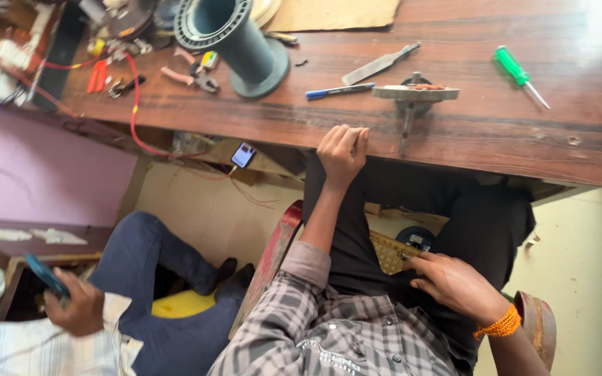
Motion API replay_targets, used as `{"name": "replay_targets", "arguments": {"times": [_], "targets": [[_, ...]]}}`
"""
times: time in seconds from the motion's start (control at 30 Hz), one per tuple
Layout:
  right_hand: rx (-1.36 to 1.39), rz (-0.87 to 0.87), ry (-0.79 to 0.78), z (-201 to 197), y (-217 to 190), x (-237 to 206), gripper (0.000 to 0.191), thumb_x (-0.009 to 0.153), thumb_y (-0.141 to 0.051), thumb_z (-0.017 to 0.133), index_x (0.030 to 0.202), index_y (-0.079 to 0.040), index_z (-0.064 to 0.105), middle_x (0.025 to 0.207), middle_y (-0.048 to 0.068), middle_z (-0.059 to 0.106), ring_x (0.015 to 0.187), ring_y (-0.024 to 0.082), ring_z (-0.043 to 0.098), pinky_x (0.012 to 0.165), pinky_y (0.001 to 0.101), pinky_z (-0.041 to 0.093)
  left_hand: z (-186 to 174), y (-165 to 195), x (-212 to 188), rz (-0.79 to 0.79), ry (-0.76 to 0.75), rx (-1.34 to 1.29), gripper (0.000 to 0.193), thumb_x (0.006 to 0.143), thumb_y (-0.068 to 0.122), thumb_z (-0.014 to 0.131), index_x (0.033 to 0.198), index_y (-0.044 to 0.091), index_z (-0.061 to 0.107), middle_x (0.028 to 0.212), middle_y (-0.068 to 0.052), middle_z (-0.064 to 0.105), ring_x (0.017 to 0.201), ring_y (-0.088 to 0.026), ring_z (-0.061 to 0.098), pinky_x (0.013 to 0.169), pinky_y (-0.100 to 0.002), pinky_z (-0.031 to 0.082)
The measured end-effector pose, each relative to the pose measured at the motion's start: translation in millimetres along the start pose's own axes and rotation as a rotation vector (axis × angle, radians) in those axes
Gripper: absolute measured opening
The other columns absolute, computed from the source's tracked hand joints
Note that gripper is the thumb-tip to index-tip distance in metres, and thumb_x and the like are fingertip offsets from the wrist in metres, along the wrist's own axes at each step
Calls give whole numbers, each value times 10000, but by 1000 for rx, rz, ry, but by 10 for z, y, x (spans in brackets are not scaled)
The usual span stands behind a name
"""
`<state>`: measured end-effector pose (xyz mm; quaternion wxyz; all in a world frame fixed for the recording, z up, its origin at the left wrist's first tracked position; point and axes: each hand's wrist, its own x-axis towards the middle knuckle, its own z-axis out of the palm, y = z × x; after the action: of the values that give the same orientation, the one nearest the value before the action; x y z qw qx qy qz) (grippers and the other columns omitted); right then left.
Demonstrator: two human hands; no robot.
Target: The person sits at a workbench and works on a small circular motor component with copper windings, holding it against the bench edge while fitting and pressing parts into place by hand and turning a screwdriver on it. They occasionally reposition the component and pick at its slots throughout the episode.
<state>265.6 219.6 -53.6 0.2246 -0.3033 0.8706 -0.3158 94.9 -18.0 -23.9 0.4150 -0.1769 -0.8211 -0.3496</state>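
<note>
Head view: left hand (343, 152) grips table edge (454, 143), small vise (414, 94) just beside.

We see our left hand (343, 152) gripping the front edge of the scuffed brown wooden table (454, 139); our right hand (454, 284) rests on our lap.

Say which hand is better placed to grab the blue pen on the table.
Left, probably. The left hand is curled over the table edge, directly below the blue pen. The right hand lies on the lap, under the table line and farther off.
</note>
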Motion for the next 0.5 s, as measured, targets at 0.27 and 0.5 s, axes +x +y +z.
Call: {"name": "replay_targets", "arguments": {"times": [0.27,0.5], "targets": [[43,39,-77,-2,-25,108,365,858,-266,695,1202,-148,660,1053,92,703,968,320,674,815,439,535,-23,-111,-178,26,-15,-14,110,931,113,731,845,72,677,783,-49,610,743,-252,595,693,-391,478],[62,65,-143,162,123,379,350,834,-278,740,1175,-195,750,1059,94,764,1023,315,710,875,412,557,-155,-174,-246,51,-31,-80,93,871,90,725,801,73,666,791,-107,605,799,-332,595,768,-460,476]]}}
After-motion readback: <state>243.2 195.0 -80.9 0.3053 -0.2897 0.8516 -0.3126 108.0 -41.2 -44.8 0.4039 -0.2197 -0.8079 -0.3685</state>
